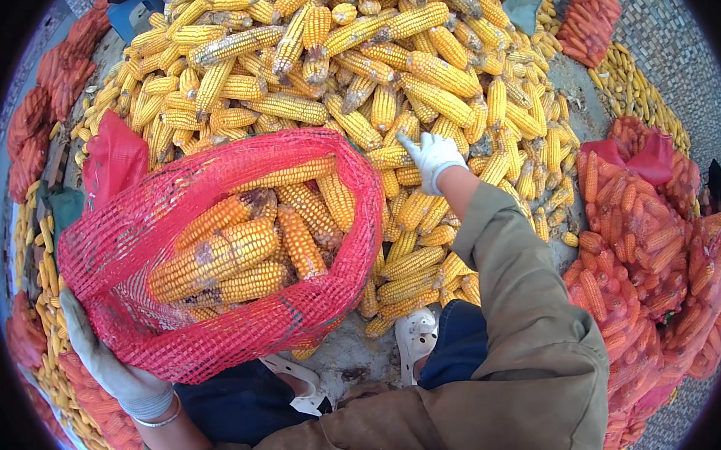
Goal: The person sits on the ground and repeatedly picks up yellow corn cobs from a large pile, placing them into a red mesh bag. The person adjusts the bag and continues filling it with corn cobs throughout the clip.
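Observation:
In a white glove, my left hand point(114, 370) grips the left side of a red mesh bag point(228, 346), its fingers partly hidden behind the netting. The bag's wide mouth faces up, and several yellow corn cobs point(215, 257) lie inside it. My right hand point(434, 157), also gloved in white, hovers at or just above the big corn cob pile point(442, 74), beyond the bag's right rim. Its index finger stretches out toward the left, and no cob shows in it.
Filled red mesh bags of corn stand at the right point(624, 268) and far left point(67, 69). Another bag point(590, 21) lies at the back right near loose cobs point(635, 88). A blue object point(133, 17) sits at the back left. My feet in white clogs point(415, 336) stand close to the pile.

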`<state>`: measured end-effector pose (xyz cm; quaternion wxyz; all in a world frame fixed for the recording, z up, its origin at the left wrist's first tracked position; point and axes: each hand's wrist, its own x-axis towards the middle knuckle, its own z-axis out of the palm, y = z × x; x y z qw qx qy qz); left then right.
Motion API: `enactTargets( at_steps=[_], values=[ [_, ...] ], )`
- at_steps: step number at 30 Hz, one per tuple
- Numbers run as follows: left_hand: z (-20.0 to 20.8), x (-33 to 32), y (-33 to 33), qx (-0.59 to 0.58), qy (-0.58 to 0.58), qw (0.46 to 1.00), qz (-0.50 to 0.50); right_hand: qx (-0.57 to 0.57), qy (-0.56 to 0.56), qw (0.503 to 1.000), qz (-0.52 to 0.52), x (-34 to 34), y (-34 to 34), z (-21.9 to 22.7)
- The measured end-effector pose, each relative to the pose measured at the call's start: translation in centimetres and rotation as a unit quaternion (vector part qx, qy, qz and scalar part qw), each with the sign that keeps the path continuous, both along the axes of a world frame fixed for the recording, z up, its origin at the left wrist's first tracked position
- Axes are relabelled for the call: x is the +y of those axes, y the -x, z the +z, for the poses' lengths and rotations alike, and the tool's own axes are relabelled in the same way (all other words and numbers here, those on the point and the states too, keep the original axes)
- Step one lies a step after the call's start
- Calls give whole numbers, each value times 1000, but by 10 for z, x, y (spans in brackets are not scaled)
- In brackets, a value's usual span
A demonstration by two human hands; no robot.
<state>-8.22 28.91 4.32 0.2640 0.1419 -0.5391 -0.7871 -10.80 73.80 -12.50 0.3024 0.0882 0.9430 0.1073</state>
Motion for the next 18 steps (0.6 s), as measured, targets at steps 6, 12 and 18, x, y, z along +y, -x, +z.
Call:
enactTargets(
  at_steps=[6,12,18],
  values=[
    [-27,-19,7,61,48,990,-118,30,237,949,-206,23,-14,-11],
    [1,-2,0,19,-193,927,-320,-3,261,956,-136,-19,-47,-91],
    [1,11,-6,28,-302,860,-409,101,212,965,-115,-33,-55,-121]
  ],
)
